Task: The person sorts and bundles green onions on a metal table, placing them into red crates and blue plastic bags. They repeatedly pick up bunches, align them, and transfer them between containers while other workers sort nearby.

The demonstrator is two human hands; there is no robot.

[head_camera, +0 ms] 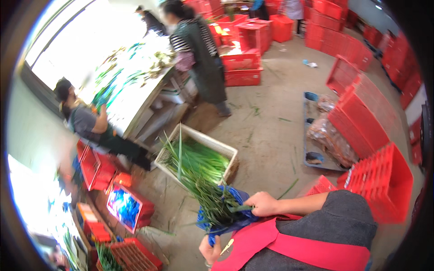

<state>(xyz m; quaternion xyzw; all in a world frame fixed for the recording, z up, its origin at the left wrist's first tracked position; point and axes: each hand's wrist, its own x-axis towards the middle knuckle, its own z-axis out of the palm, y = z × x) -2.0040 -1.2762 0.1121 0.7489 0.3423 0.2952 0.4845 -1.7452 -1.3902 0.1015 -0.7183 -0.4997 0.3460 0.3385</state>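
A blue plastic bag (pixel 234 230) full of long green leaves (pixel 217 203), likely scallions, is held against the front of my red apron (pixel 251 240). My left hand (pixel 209 250) pinches the bag's gathered edge at the lower left. On the opposite side my right hand (pixel 263 204) closes on the bag's rim, where some green leaf ends also lie at the fingertips. Just beyond the bag stands a cream plastic crate (pixel 234 150) with green stalks (pixel 203 159) inside. Some leaves from the bag overlap the crate's near edge in view.
Co-workers (pixel 203 64) stand around a white worktable (pixel 135 118) strewn with greens. Red crates (pixel 359 115) are stacked on the right, by a blue-grey pallet (pixel 307 149) bearing clear-wrapped bundles (pixel 329 135). More red crates (pixel 135 250) line the left. Loose leaves (pixel 288 188) litter the concrete floor (pixel 271 135).
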